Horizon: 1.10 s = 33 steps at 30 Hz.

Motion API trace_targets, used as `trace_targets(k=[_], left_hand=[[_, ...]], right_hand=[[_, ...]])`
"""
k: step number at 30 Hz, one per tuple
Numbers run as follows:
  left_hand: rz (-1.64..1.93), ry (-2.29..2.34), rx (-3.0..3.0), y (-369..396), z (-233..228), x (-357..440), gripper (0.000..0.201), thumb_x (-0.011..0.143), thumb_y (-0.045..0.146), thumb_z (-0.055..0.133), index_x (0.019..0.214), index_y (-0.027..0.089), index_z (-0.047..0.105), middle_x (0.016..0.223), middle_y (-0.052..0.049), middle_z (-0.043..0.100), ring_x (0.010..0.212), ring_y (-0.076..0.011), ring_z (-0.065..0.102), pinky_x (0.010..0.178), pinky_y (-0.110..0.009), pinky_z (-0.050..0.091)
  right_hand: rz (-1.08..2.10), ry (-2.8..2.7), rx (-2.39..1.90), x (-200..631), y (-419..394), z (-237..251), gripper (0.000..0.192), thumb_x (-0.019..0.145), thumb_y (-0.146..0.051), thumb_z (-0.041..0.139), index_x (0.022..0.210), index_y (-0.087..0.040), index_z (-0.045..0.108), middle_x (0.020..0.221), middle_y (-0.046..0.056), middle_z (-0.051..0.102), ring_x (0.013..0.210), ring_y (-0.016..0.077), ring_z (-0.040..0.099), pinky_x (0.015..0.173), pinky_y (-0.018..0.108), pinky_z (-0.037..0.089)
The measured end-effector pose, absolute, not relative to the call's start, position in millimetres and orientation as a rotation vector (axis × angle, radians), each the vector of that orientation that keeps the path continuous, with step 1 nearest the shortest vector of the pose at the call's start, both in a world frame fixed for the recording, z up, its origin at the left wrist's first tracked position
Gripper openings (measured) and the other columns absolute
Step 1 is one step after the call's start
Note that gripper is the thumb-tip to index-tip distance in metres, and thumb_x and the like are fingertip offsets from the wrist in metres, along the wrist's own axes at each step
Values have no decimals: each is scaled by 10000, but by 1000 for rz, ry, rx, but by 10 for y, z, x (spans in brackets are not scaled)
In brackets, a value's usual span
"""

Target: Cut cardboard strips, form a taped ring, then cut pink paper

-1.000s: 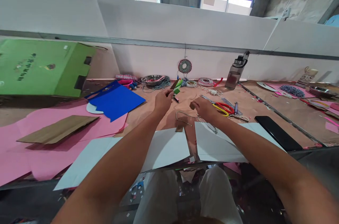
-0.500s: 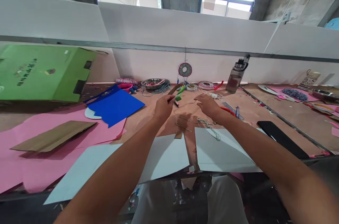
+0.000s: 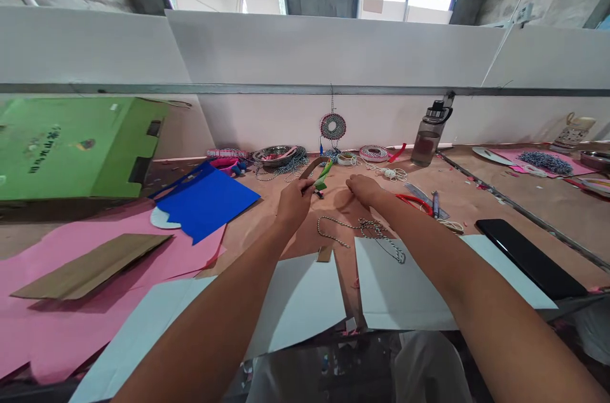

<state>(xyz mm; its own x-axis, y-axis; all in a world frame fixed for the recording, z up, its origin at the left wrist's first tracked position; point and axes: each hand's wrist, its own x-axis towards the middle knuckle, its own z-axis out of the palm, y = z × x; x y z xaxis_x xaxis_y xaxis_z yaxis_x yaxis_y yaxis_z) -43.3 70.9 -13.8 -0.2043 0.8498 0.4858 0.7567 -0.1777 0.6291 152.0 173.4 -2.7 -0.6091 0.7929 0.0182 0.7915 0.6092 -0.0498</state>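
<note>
My left hand (image 3: pixel 293 201) is closed, fingers pinched round a curved brown strip (image 3: pixel 314 166). A green leaf-shaped piece (image 3: pixel 323 180) sticks out at its fingertips; whether it is joined to the strip I cannot tell. To the right, my right hand (image 3: pixel 365 189) hovers low over the brown table covering, fingers drawn together; anything in them is too small to make out. Nearer to me a black-and-white cord (image 3: pixel 333 220) lies loosely tangled, partly on a white sheet (image 3: pixel 400 288). Red-handled scissors (image 3: pixel 414 201) rest beside my right forearm.
A green box (image 3: pixel 71 149), blue sheet (image 3: pixel 210 199) and pink sheets (image 3: pixel 109 269) lie left. At the back stand a metal bowl (image 3: pixel 274 154) and a water bottle (image 3: pixel 427 136); a round woven ring (image 3: pixel 333 126) hangs there. A black phone (image 3: pixel 528 257) lies right.
My right hand's fingers have drawn together and lowered slightly. My left hand still holds the brown strip beside the green piece. The whole view has shifted a little.
</note>
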Motion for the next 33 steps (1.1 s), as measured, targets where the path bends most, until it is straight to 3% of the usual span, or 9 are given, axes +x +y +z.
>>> trace_targets(k=[4,8,11,12,14,15,20,24,33], left_hand=[[1306,1943,1967,722,-170,-465,253,883,239,512,992,208,738,1020,-76,733,954,-241,644,851,-332,475],[1242,1938,2049,720,-187,-484,255,876,224,503,959,202,743,1003,-78,734,959,-249,640,850,-337,473],[1225,1940,2062,731,-194,-490,251,865,208,508,946,200,746,1000,-78,735,953,-245,642,844,-331,474],[1227,1936,2065,734,-194,-489,251,864,203,510,947,202,746,1000,-76,735,952,-242,642,845,-330,475],[1237,1926,2073,735,-187,-479,250,867,203,511,948,209,747,1003,-72,736,956,-241,641,857,-335,474],[1243,1917,2080,729,-180,-467,250,872,207,509,949,213,747,1002,-70,735,956,-239,641,865,-339,474],[1252,1829,2206,631,-119,-301,250,901,227,501,990,213,733,967,-72,723,957,-234,635,870,-348,486],[1182,1631,2486,529,-110,-108,241,931,247,488,1017,220,711,962,-74,693,963,-210,617,853,-330,499],[1231,1479,2518,479,-129,3,247,881,239,584,1114,230,665,1186,-76,646,1143,-218,577,969,-367,491]], right_hand=[[111,-2740,-1438,1513,1674,-12,337,917,-340,592,1192,-146,582,1200,102,597,1025,212,608,865,414,524],[197,-2672,-1434,1609,1440,120,177,862,-159,577,1024,-101,614,1084,169,643,952,226,612,781,340,487],[360,-2702,-1305,1779,1079,338,151,855,-143,504,970,-142,602,957,98,688,835,176,624,695,279,460],[515,-2759,-1186,1842,942,417,129,861,-157,491,925,-168,603,895,47,696,775,139,627,665,245,454],[1282,-2772,-712,1945,707,545,189,919,-249,441,983,-174,603,945,49,701,773,129,641,644,237,462],[1446,-2675,-633,1979,628,581,203,916,-295,466,1010,-176,601,984,57,695,773,130,642,625,236,463],[1199,-1738,-1051,1952,709,392,203,899,-370,517,976,-186,551,1044,72,632,744,103,594,570,205,436],[1573,-1413,-1056,1877,942,79,268,897,-459,523,937,-194,516,982,75,643,676,111,604,516,210,448],[1635,-1262,-922,1988,1010,-55,90,823,-171,581,878,-182,510,758,28,665,620,114,634,614,258,557]])
